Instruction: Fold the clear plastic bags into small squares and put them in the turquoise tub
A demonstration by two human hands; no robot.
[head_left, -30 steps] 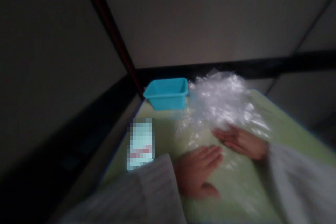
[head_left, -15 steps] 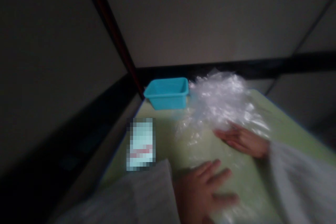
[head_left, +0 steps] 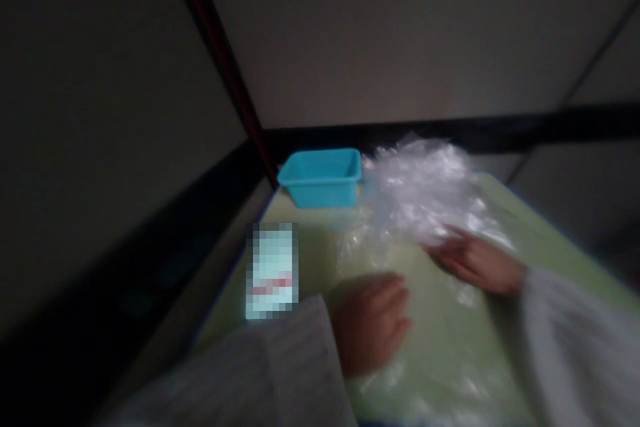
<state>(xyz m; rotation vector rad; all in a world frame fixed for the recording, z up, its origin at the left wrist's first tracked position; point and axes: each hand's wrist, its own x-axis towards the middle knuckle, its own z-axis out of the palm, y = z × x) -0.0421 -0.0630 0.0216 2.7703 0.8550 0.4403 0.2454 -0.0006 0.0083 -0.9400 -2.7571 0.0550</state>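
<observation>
- The left hand (head_left: 373, 327) is seen laid palm down, fingers loosely spread, on a flat sheet of clear plastic film (head_left: 440, 347); nothing is pinched, and the sheet appears to be held flat against the pale green tabletop (head_left: 310, 247).
- The right hand (head_left: 475, 260) is rested open at the near edge of a crumpled heap of clear plastic bags (head_left: 425, 193), fingertips touching it; whether any film is gripped cannot be told through the blur.
- The flat sheet lies under and between both hands, the heap just beyond them.
- A turquoise plastic tub (head_left: 323, 177) is set at the table's far corner, beside the heap.
- A pixelated card (head_left: 273, 270) lies left of the left hand.
</observation>
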